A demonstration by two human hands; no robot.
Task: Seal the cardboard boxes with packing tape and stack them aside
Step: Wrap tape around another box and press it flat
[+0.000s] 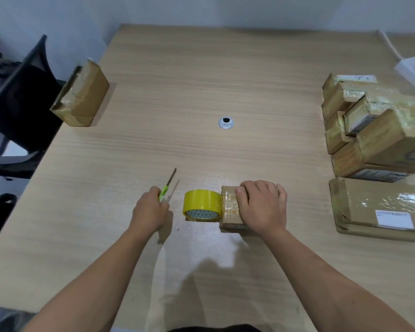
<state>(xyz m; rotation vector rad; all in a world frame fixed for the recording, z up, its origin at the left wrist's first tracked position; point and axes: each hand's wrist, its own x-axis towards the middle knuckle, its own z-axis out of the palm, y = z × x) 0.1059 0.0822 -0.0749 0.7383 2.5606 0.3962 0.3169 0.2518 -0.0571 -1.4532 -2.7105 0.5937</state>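
Observation:
A small cardboard box (230, 209) lies near the table's front middle, with clear tape across its left end. My right hand (261, 204) lies on top of it, fingers bent over its far edge. A yellow roll of packing tape (201, 204) stands on edge against the box's left side, its tape running onto the box. My left hand (150, 212) grips green-handled scissors (169, 185) to the left of the roll, blades parted and pointing away from me.
A taped box (82, 97) stands at the table's far left edge beside a black chair (17, 92). Several boxes are piled at the right (374, 130), with a flat parcel (379, 207) in front of them. A round cable port (226, 122) sits mid-table.

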